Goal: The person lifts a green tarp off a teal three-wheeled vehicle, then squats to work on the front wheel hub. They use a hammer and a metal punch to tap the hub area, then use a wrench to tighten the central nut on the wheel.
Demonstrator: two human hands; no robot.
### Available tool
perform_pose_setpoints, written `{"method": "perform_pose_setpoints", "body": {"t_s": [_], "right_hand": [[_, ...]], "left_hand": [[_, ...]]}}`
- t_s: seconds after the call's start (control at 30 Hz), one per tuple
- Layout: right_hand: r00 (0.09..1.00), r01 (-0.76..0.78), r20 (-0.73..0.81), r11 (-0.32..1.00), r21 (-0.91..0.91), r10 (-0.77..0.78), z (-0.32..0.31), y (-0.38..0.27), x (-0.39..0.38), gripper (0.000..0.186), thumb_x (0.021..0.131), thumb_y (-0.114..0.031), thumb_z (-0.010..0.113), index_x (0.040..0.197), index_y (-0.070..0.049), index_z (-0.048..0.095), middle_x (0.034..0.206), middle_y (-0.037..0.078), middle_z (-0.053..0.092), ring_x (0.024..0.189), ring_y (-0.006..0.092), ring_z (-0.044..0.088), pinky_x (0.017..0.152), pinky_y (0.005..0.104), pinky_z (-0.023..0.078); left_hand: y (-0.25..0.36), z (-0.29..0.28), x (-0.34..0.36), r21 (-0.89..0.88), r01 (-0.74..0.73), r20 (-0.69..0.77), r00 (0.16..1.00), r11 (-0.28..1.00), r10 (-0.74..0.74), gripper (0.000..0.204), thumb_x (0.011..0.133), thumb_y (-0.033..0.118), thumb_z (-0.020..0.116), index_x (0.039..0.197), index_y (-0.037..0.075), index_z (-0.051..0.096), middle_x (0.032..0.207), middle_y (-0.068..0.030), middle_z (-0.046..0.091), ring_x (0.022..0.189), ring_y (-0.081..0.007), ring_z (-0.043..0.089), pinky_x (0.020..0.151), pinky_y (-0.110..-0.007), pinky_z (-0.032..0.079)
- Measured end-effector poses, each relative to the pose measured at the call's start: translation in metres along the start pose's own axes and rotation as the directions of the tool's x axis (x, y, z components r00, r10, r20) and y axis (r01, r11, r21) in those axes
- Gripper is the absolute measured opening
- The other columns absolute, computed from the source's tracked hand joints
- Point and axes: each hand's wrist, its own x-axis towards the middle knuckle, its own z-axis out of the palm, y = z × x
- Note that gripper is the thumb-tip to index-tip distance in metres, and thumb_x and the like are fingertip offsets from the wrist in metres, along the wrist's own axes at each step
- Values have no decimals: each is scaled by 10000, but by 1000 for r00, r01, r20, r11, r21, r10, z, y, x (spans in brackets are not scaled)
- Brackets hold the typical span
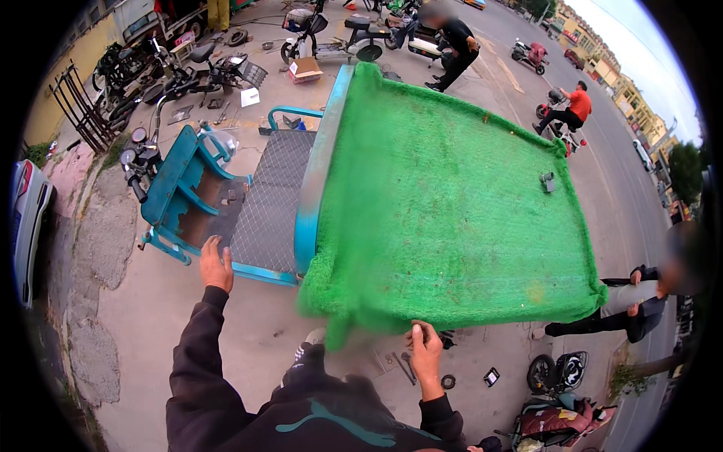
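Note:
A large sheet of green artificial turf (pixel 459 211) covers the bed of a blue cargo tricycle (pixel 306 226). The turf's left side and near left corner are smeared by motion. My right hand (pixel 425 354) is at the turf's near edge, fingers curled and closed on it. My left hand (pixel 217 264) is raised with fingers stretched out, holding nothing, beside the tricycle's blue side rail (pixel 260 273). A small grey metal part (pixel 547 181) lies on the turf toward its right side.
Ahead of the turf are a mesh-covered platform (pixel 277 200) and a blue seat frame (pixel 172 188). Tools (pixel 405 368) and a black ring (pixel 448 381) lie on the ground near my right arm. A person (pixel 640 305) stands at right; parked scooters (pixel 339 38) line the far side.

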Motion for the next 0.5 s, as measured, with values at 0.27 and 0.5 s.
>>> {"method": "perform_pose_setpoints", "body": {"t_s": [0.27, 0.5], "right_hand": [[923, 60, -297, 855, -516, -244, 65, -16, 29, 290, 998, -243, 561, 1091, 31, 584, 755, 130, 625, 665, 252, 599, 649, 382, 474], [957, 44, -252, 928, -370, -145, 94, -93, 60, 299, 991, -264, 572, 919, 23, 619, 671, 116, 565, 602, 204, 500, 604, 379, 425]], "left_hand": [[-26, 120, -39, -90, -79, 719, 684, 993, 120, 348, 963, 380, 547, 1051, 58, 646, 1029, -146, 651, 998, -345, 612, 886, -478, 448], [-33, 132, -7, 11, -12, 762, 648, 1000, -1, 440, 968, 451, 503, 891, 54, 678, 905, -170, 685, 881, -366, 665, 784, -494, 507]]}}
